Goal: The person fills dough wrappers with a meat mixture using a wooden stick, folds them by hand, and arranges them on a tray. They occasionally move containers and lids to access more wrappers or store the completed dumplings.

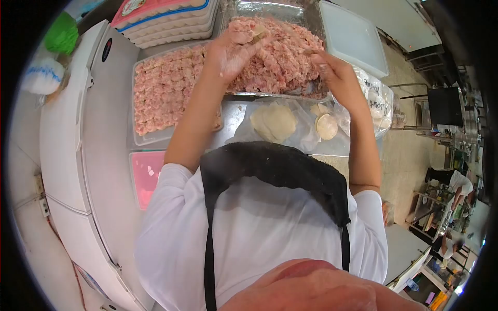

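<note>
My left hand [228, 56] is closed around a dumpling wrapper [258, 32] with ground meat in it, above the left side of the metal pan. Ground meat [280, 57] is heaped in that pan [275, 9]. At the pan's right edge my right hand [334, 75] has its fingers bent together beside the meat; whether they hold a small tool I cannot make out. In front of the pan, a stack of round wrappers [273, 122] and a few smaller ones [327, 127] lie on plastic sheeting. To the left, a tray [139, 139] holds rows of filled dumplings [163, 90].
Stacked egg-tray-like containers [171, 26] with a pink lid stand at the back left. A translucent lid [355, 36] lies right of the pan, near plastic packs [381, 98] with writing. A pink lid [147, 176] is at the near left. Other people [456, 184] are far right.
</note>
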Available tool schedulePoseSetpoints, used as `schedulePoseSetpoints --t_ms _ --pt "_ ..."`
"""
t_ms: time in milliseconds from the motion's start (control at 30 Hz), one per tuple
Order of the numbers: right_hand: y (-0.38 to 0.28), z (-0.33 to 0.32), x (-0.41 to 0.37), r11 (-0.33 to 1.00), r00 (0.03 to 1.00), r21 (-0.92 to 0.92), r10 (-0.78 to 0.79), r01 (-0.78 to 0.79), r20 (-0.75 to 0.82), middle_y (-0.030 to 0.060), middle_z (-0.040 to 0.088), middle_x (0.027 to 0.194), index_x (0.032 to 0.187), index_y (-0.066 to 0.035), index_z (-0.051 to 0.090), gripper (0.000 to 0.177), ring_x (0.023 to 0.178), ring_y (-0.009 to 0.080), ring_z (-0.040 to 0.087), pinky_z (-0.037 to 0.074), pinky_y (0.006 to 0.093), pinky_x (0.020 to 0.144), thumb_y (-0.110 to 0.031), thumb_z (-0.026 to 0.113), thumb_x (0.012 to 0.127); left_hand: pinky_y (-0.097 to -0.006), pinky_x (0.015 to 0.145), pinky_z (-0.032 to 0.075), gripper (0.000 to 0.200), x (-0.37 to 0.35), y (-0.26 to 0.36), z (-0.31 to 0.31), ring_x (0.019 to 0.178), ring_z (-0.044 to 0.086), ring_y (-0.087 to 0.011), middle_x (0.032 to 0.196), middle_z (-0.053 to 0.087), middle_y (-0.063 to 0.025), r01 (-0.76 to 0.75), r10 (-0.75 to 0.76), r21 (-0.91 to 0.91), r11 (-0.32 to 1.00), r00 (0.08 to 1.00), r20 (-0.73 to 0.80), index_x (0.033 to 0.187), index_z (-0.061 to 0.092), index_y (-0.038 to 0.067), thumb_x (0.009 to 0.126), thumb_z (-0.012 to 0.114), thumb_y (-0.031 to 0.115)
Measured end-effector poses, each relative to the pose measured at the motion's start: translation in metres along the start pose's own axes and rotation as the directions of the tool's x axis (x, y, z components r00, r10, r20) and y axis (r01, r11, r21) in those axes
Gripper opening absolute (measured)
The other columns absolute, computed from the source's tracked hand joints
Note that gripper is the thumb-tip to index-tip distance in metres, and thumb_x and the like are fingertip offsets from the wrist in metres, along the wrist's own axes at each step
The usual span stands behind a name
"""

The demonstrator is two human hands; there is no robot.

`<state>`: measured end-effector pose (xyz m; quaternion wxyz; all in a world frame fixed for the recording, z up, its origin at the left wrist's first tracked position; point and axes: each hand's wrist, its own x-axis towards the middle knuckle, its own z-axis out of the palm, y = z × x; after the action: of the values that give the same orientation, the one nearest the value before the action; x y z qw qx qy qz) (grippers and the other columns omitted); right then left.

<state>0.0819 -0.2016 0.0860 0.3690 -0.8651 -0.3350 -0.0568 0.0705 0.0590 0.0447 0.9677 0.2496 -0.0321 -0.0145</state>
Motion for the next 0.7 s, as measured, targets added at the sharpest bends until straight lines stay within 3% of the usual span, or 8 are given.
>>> schedulePoseSetpoints --t_ms 67,133,233,333,467,533,633,700 --pt "-0.006 -0.010 -0.004 0.957 0.974 0.182 0.223 -0.226 0.041 0.0007 0.054 0.070 0.112 -0.001 0.063 0.031 0.063 0.0114 0.050 0.042 0.0257 0.058 -0.024 0.052 0.095 -0.0433 0.099 0.041 0.056 -0.005 0.004 0.007 0.110 0.054 -0.0267 0.125 0.051 -0.0168 -0.118 0.082 0.401 0.909 0.991 0.107 0.128 0.044 0.005 0.077 0.067 0.011" --pt "-0.031 -0.024 -0.004 0.865 0.897 0.259 0.380 -0.431 0.224 -0.0038 0.049 0.068 0.112 -0.002 0.064 0.032 0.058 0.0042 0.042 0.036 0.0199 0.051 -0.028 0.052 0.096 -0.0385 0.102 0.039 0.069 -0.007 0.011 0.001 0.116 0.052 -0.0255 0.133 0.046 -0.0175 -0.307 0.179 0.763 0.569 0.952 0.249 0.135 0.039 0.009 0.074 0.071 0.010" --pt "-0.038 -0.035 -0.007 0.866 0.853 0.181 0.386 -0.466 0.350 -0.0015 0.054 0.072 0.112 -0.004 0.065 0.029 0.061 0.0061 0.046 0.039 0.0212 0.054 -0.025 0.052 0.096 -0.0360 0.099 0.041 0.077 -0.005 0.022 0.015 0.115 0.051 -0.0186 0.132 0.049 -0.0112 -0.549 0.189 0.835 0.026 0.823 0.535 0.137 0.038 0.006 0.072 0.079 0.014" --pt "-0.041 -0.027 -0.012 0.939 0.920 0.165 0.239 -0.300 0.311 0.0050 0.063 0.083 0.112 -0.003 0.064 0.027 0.071 0.0120 0.055 0.046 0.0262 0.065 -0.021 0.055 0.094 -0.0325 0.096 0.043 0.072 -0.006 0.031 0.015 0.113 0.053 -0.0160 0.125 0.056 -0.0081 -0.435 -0.095 0.899 -0.054 0.898 0.429 0.131 0.047 0.005 0.069 0.082 0.017" --pt "-0.014 0.001 -0.015 0.992 0.940 0.059 0.089 -0.114 0.330 0.0134 0.067 0.105 0.113 0.000 0.062 0.026 0.089 0.0182 0.062 0.047 0.0306 0.081 -0.013 0.057 0.091 -0.0324 0.090 0.046 0.048 -0.006 0.023 0.000 0.100 0.060 -0.0222 0.113 0.063 -0.0105 -0.419 -0.072 0.908 0.005 0.905 0.418 0.109 0.063 0.005 0.070 0.081 0.027" --pt "-0.005 -0.002 -0.004 0.976 0.904 0.009 0.199 -0.218 0.379 0.0140 0.066 0.106 0.110 -0.001 0.063 0.023 0.088 0.0218 0.064 0.049 0.0311 0.079 -0.008 0.056 0.089 -0.0326 0.085 0.048 0.045 0.001 0.019 -0.004 0.093 0.061 -0.0208 0.110 0.064 -0.0103 -0.526 -0.119 0.850 -0.015 0.845 0.521 0.104 0.064 0.004 0.070 0.081 0.027" --pt "-0.004 -0.005 -0.004 0.956 0.980 -0.288 0.111 -0.060 0.165 0.0129 0.064 0.095 0.107 -0.006 0.064 0.023 0.078 0.0276 0.063 0.050 0.0356 0.067 -0.011 0.058 0.086 -0.0323 0.081 0.048 0.042 0.015 0.010 -0.010 0.091 0.061 -0.0174 0.107 0.065 -0.0106 -0.078 -0.222 0.963 0.257 0.965 0.138 0.102 0.063 0.003 0.071 0.079 0.025" --pt "-0.009 0.000 -0.006 0.910 0.999 -0.413 -0.022 0.038 0.043 0.0130 0.063 0.091 0.107 -0.009 0.064 0.023 0.076 0.0314 0.062 0.050 0.0387 0.064 -0.012 0.059 0.085 -0.0316 0.079 0.048 0.041 0.012 0.011 -0.005 0.090 0.060 -0.0159 0.107 0.065 -0.0107 0.088 -0.173 0.981 0.172 0.983 -0.058 0.102 0.064 0.003 0.072 0.078 0.026"
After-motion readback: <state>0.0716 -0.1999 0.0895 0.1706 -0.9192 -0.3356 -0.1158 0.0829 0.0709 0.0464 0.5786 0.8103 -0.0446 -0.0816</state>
